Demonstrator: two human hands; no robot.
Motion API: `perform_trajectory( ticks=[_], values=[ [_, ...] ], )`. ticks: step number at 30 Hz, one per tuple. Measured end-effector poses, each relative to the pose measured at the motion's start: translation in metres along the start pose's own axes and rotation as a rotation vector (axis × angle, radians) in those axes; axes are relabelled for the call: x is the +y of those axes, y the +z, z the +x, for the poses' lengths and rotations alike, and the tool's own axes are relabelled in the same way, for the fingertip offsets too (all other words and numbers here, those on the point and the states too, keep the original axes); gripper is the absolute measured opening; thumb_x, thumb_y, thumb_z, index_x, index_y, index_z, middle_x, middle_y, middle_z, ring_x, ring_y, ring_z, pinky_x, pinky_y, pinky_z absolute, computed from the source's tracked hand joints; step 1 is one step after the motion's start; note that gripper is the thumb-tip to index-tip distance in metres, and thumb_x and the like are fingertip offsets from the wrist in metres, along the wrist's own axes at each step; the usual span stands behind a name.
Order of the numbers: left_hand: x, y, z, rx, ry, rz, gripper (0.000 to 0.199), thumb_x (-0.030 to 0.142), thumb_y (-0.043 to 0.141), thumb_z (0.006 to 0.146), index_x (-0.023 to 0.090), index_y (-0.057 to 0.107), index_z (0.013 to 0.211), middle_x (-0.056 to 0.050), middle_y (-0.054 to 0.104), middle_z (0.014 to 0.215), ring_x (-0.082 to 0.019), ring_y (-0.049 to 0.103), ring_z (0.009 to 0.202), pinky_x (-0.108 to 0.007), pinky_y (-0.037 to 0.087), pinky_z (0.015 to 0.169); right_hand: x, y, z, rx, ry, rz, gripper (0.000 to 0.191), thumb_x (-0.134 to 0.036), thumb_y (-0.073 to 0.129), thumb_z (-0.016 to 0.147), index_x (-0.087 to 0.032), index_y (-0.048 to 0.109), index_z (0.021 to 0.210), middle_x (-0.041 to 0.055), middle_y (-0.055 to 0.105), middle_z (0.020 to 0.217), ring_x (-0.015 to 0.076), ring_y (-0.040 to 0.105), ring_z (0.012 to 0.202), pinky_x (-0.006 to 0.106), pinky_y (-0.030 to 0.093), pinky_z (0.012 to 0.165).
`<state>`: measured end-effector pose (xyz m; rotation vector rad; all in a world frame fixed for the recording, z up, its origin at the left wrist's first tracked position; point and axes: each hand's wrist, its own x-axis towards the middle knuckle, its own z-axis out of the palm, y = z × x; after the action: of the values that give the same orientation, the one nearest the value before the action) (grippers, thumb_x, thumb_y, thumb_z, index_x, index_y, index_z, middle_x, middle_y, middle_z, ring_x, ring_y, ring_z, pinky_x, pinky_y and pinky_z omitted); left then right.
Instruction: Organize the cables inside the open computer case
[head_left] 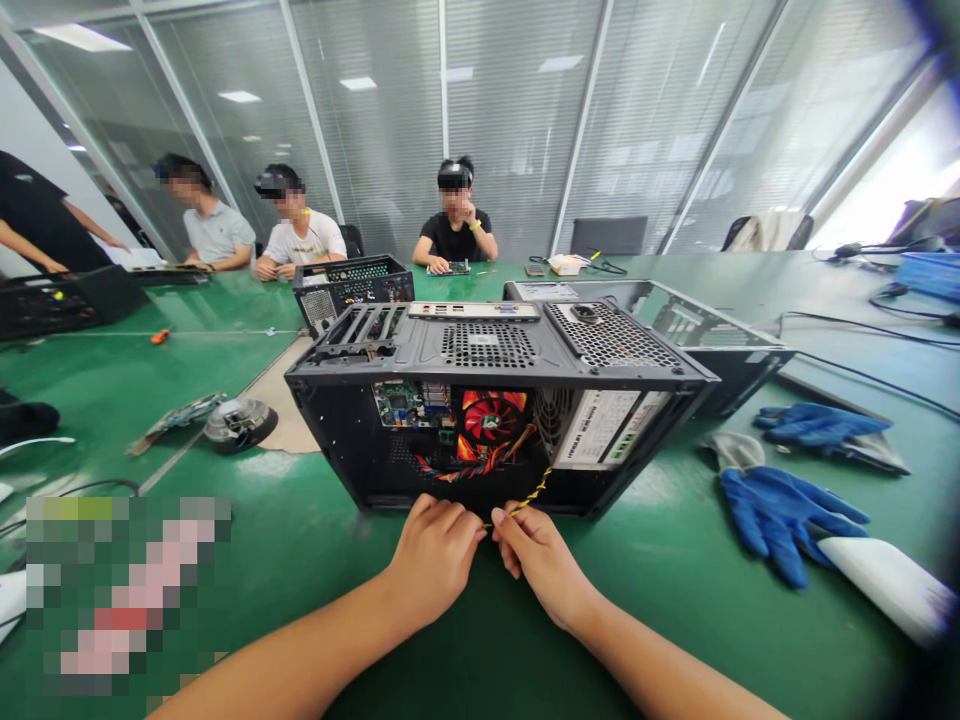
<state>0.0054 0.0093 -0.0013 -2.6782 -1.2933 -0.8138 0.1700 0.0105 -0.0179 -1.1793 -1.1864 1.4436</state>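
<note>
An open black computer case (480,345) stands in front of me on the green table. Inside it I see a red CPU fan (491,425), a green motherboard (401,403), a power supply (596,428) with a white label and a bundle of coloured wires (469,468). From near the power supply a yellow-and-black twisted cable (538,487) runs out to my hands. My left hand (437,553) is closed on its end part, and my right hand (538,560) pinches it just beside. The cable's tip is hidden by my fingers.
Blue work gloves (780,500) and a white object (889,585) lie at the right. A second case (720,340) stands behind on the right, another (352,280) behind on the left. A round metal part (240,424) sits left. Several people are across the table.
</note>
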Motion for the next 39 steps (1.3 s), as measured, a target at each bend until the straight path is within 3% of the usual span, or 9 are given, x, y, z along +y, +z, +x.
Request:
perform_trajectory(
  ticks=[21, 27, 39],
  values=[
    [0.0019, -0.0022, 0.0023, -0.012, 0.019, 0.029, 0.027, 0.019, 0.042, 0.098, 0.018, 0.059, 0.077, -0.002, 0.061, 0.070, -0.018, 0.055, 0.067, -0.033, 0.035, 0.069, -0.0014, 0.0004, -0.0008, 0.013, -0.027, 0.077, 0.044, -0.061, 0.068, 0.077, -0.019, 0.055, 0.074, -0.0048, 0.048, 0.057, 0.0106, 0.046, 0.050, 0.023, 0.039, 0.046],
    [0.0011, 0.0003, -0.0003, -0.006, 0.020, 0.008, 0.025, 0.020, 0.043, 0.097, 0.018, 0.060, 0.078, -0.002, 0.060, 0.069, -0.018, 0.055, 0.066, -0.034, 0.036, 0.068, 0.0003, 0.0005, 0.0000, 0.044, -0.043, 0.039, 0.048, -0.062, 0.067, 0.078, -0.022, 0.044, 0.064, -0.0065, 0.044, 0.050, 0.0092, 0.039, 0.044, 0.023, 0.033, 0.043],
    [-0.0020, 0.0053, -0.0045, 0.057, 0.028, -0.028, 0.023, 0.029, 0.050, 0.097, 0.019, 0.060, 0.079, -0.002, 0.061, 0.071, -0.017, 0.055, 0.066, -0.033, 0.040, 0.068, 0.0022, 0.0000, 0.0002, 0.038, -0.037, 0.016, 0.049, -0.061, 0.063, 0.081, -0.022, 0.041, 0.062, -0.0070, 0.041, 0.047, 0.0089, 0.035, 0.042, 0.024, 0.028, 0.043]
  ],
)
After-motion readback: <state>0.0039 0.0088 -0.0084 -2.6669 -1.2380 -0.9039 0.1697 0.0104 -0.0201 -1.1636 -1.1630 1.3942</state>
